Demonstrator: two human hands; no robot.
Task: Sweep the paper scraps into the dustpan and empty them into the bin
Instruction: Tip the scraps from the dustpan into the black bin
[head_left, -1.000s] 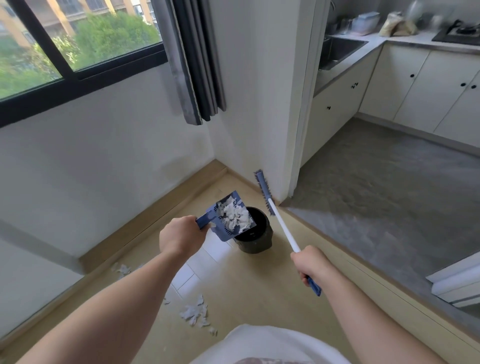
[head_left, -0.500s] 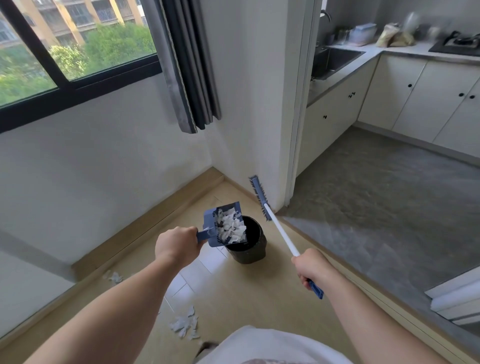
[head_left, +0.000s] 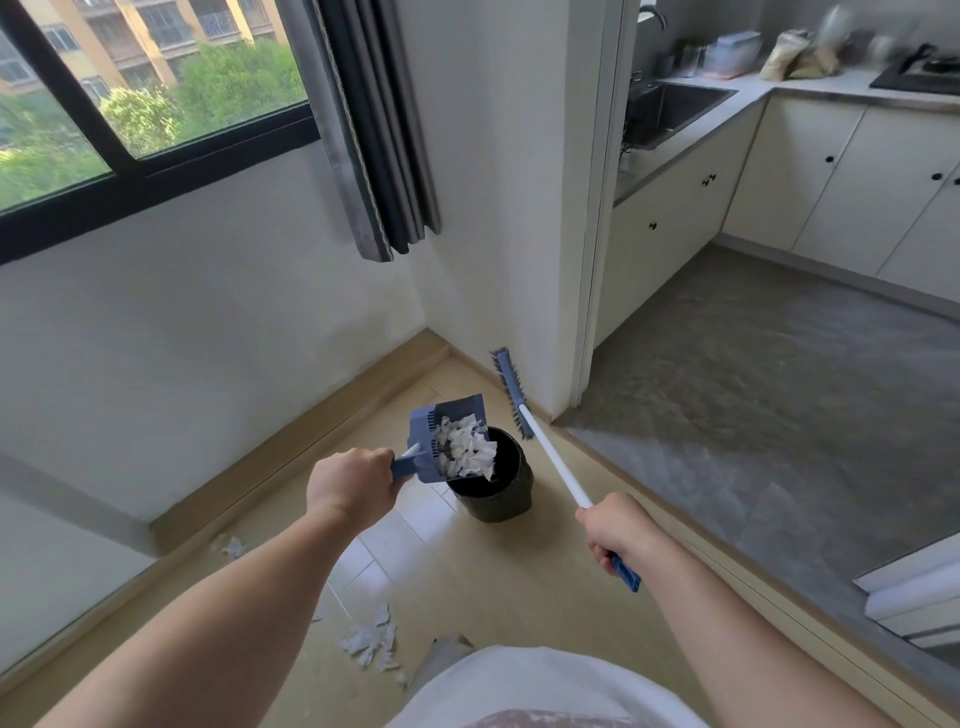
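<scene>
— So, where is the dustpan (head_left: 451, 434)?
— Tilted over the bin (head_left: 493, 480), full of paper scraps (head_left: 467, 452). The left hand (head_left: 350, 488) has its grip closed on its handle.
— And the right hand (head_left: 618, 530)?
— Its grip is clamped on the broom (head_left: 545, 447), which points to 11 o'clock. More scraps (head_left: 371, 642) lie on the floor (head_left: 493, 587) at 7 o'clock from the bin.

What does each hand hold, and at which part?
The left hand holds the dustpan by its handle. The right hand holds the broom near the blue end of its stick.
</scene>
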